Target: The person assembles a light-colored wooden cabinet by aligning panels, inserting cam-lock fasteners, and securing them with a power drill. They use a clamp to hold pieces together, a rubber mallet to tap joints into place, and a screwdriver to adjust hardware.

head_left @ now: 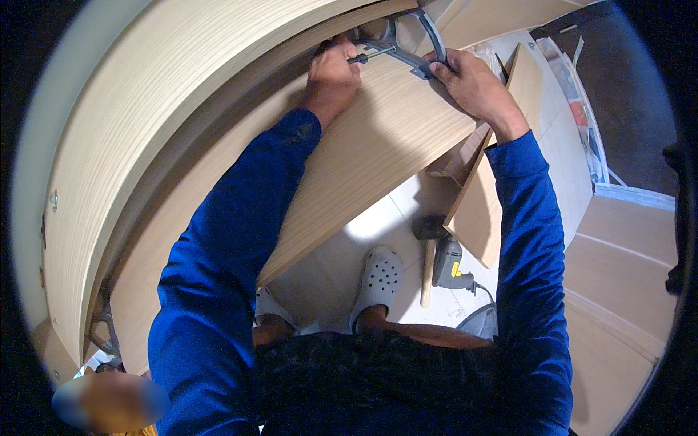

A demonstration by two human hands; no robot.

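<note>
At the far end of a pale wooden panel (363, 149), my left hand (334, 78) is closed around the black handle of a screwdriver (376, 54). The screwdriver's thin shaft points right, its tip against or close to a grey metal bracket (407, 59) at the panel's far edge. My right hand (471, 86) grips the right side of this bracket, near the bottom of its curved arm. Dim light and my left hand partly hide the far side of the bracket. Whether the tip sits in a screw cannot be made out.
A large pale wooden board (131, 138) curves along the left. On the floor lie a corded power drill (448, 265), a dark-headed mallet (427, 272) and a loose wooden plank (476, 211). Flattened cardboard (618, 269) lies right. Another person (109, 403) is at the lower left.
</note>
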